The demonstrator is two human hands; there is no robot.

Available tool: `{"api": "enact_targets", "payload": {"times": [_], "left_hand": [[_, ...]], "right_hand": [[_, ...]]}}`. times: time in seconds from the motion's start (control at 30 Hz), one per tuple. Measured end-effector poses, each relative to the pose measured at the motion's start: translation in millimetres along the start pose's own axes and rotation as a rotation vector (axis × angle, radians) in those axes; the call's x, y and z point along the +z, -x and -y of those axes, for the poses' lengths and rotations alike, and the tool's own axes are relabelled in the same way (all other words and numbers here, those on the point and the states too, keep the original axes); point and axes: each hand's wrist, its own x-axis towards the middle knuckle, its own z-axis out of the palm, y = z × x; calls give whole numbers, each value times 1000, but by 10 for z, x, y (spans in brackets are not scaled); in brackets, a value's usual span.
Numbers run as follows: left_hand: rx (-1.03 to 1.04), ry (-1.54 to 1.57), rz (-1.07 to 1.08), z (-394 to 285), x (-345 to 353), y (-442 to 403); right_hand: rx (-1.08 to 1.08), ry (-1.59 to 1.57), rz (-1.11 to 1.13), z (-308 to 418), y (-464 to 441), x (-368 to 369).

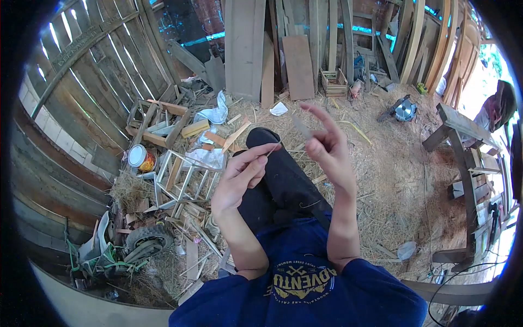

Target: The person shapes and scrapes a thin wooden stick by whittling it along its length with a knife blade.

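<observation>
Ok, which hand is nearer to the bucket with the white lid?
Left. The left hand is raised to the right of the bucket, apart from it; the right hand is farther right, on the left hand's far side from it.

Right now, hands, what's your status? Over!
Left hand: pinching thin strip. Right hand: raised, blurred pale piece by thumb, grip unclear. Wood scraps on floor beyond.
</observation>
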Motion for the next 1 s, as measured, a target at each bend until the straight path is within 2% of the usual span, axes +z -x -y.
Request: {"api": "enact_targets", "payload": {"times": [0.17, 0.27, 0.37, 0.47, 0.5, 0.57, 0.63, 0.83, 0.93, 1.0], "left_hand": [[-19, -50, 20, -13, 33, 4], [5, -37, 9, -1, -16, 6], [22, -9, -40, 35, -75, 17], [17, 15, -118, 13, -89, 21], [13, 23, -146, -1, -88, 15], [17, 50, -153, -10, -77, -7], [46, 52, -169, 7, -52, -48], [110, 14, -207, 92, 34, -146], [126, -59, -233, 81, 54, -148], [126, -107, -245, 97, 48, -148]], "right_hand": [[71, -36, 38, -155, -9, 49], [-21, -13, -91, -190, -29, 84], [-1, -41, -210, -252, -39, -23], [55, 124, -341, -222, -67, -137], [114, 312, -437, -191, -89, -119], [133, 683, -449, -104, -85, -74], [126, 789, -404, -78, -83, -29], [88, 436, -148, -167, -86, 164], [91, 423, -134, -150, -67, 276], [12, 494, -102, -186, -69, 303]]}}
